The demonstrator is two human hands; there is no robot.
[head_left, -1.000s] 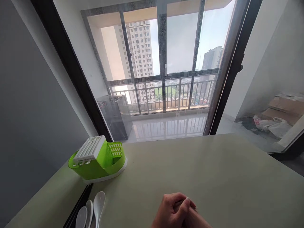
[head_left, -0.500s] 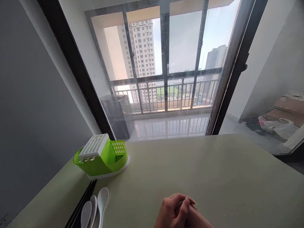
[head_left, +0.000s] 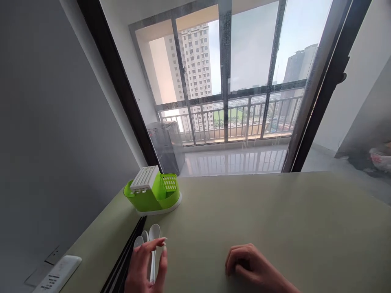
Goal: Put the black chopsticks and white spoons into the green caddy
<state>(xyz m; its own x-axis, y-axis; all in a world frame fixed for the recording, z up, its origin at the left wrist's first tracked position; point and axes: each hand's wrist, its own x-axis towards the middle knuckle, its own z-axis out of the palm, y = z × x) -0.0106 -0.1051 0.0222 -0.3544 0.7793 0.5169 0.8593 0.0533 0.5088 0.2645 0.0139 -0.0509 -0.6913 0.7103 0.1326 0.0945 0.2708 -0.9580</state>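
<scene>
My left hand (head_left: 146,266) hovers over several white spoons (head_left: 154,232) on the table, thumb and forefinger apart with nothing gripped between them. It hides parts of the handles and of the two smaller spoons. Black chopsticks (head_left: 124,256) lie in a bundle just to its left. Farther back stands a green utensil holder (head_left: 149,201) with a white slotted top and a white base. On the right, my right hand (head_left: 249,264) rests on the tabletop, fingers curled in loosely and holding nothing visible.
The pale green table (head_left: 259,207) meets a grey wall (head_left: 61,142) on the left. A white power strip (head_left: 58,274) lies at its left edge. A dark-framed glass door (head_left: 122,81) stands behind, with a balcony beyond.
My hands, clasped together before, have come apart. The left has reached over to the spoons and the right stays on the table. The view has turned left.
</scene>
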